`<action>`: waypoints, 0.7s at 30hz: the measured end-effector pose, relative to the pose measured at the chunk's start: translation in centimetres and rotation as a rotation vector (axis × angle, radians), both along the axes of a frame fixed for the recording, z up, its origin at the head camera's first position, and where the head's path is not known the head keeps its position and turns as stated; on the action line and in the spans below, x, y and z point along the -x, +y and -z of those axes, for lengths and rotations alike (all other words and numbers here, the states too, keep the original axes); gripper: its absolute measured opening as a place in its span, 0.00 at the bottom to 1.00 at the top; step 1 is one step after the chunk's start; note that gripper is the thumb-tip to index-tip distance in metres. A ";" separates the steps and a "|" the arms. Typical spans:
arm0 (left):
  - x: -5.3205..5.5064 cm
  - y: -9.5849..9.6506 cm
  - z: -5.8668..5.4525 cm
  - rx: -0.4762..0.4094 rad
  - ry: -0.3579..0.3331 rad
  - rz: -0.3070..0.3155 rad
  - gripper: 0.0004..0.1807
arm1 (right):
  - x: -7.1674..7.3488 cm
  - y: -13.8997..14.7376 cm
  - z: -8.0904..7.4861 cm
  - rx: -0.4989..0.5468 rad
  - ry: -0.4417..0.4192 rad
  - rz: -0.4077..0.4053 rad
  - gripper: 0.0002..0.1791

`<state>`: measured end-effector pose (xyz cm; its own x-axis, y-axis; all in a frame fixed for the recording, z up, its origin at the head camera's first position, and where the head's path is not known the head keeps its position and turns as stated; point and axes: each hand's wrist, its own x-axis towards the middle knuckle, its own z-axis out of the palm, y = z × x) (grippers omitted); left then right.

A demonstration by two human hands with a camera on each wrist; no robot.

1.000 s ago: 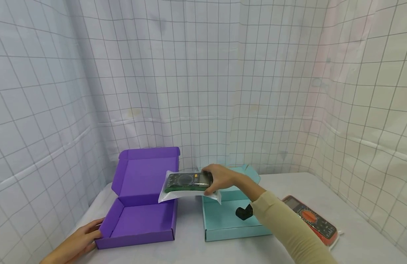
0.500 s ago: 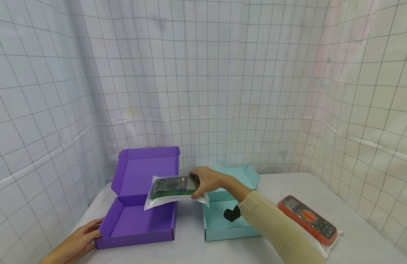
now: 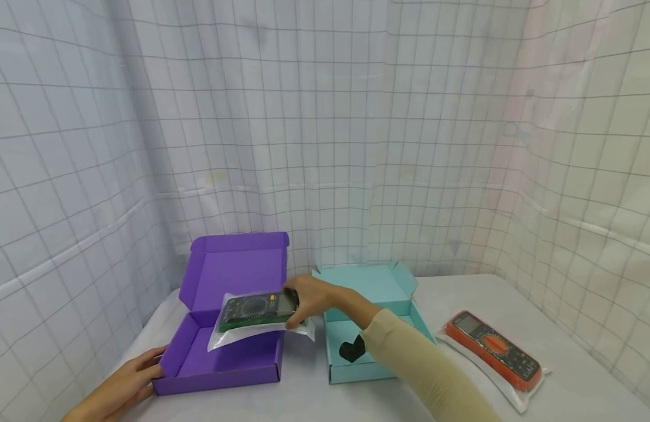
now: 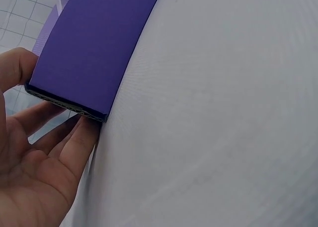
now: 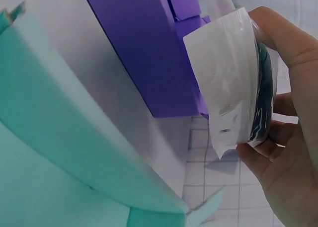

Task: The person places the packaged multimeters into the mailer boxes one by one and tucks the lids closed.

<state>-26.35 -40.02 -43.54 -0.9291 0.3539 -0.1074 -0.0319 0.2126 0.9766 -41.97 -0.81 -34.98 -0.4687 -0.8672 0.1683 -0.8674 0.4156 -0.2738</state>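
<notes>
My right hand [image 3: 313, 300] grips one end of a dark multimeter with a green edge [image 3: 253, 309], packed in a clear bag with a white backing [image 5: 223, 68]. The multimeter hangs tilted above the open purple box [image 3: 216, 382], overlapping its tray and lid. At that box's front left corner, my left hand [image 3: 132, 380] holds the side wall. In the left wrist view its thumb bends at the upper edge of the purple box [image 4: 94, 48], and the other fingers lie against the end, low down.
An open teal box [image 3: 364, 373] stands right of the purple one. Inside lies a black angular piece [image 3: 352, 350], partly behind my sleeve. An orange multimeter [image 3: 494, 346] in a clear bag lies at the right on the white-covered table [image 3: 451, 293]. Gridded curtains [image 3: 330, 146] surround the table.
My right hand has carried the bagged multimeter leftward and lower, from between the boxes to over the purple box. The left hand has stayed at its corner.
</notes>
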 end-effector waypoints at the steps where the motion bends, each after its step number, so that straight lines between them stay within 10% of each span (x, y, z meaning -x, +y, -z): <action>1: 0.0 0.0 0.0 0.006 0.000 -0.004 0.37 | -0.1 -0.3 0.2 -0.012 0.010 0.010 0.45; 21: 0.2 0.1 0.0 0.003 0.002 -0.021 0.36 | -1.8 -4.8 1.3 -0.054 0.051 0.007 0.47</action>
<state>-26.53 -39.89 -43.58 -0.9367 0.3336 -0.1064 -0.0344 0.2146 0.9761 -40.15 -5.58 -36.23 -0.4671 -0.8723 0.1447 -0.8764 0.4351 -0.2065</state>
